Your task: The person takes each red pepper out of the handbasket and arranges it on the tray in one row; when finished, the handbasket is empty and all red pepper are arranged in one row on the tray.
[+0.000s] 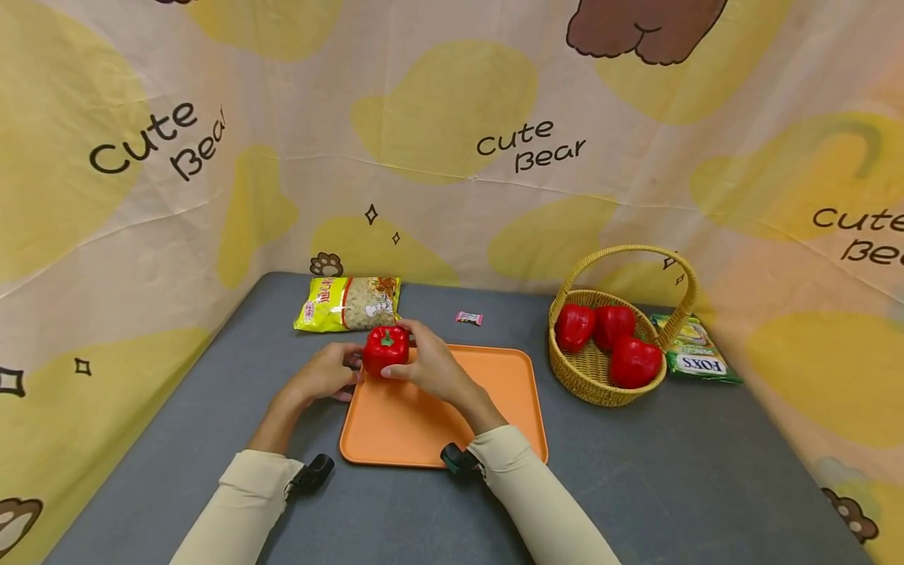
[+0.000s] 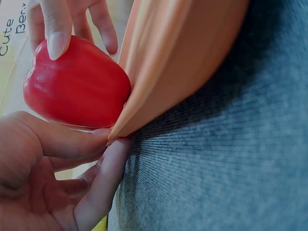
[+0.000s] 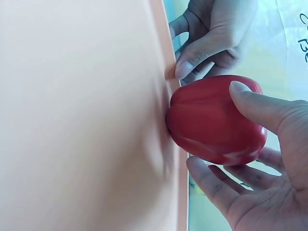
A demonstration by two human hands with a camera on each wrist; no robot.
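A red bell pepper (image 1: pixel 385 355) with a green stem stands upright at the far left corner of an orange tray (image 1: pixel 402 431). My right hand (image 1: pixel 436 365) holds it, with the thumb on one side and the fingers on the other in the right wrist view. In that view the underside of the pepper (image 3: pixel 211 120) meets the tray surface near the rim. Just left of the pepper, my left hand (image 1: pixel 326 373) pinches the tray's edge between thumb and finger, as the left wrist view shows.
A yellow bag of food (image 1: pixel 353 304) lies behind the tray, and a small pink wrapped candy (image 1: pixel 469 318) is to its right. On the right stands a handled wicker basket (image 1: pixel 589 391) with three red bell peppers (image 1: pixel 636 362). Beside it lies a green FOX'S packet (image 1: pixel 699 361).
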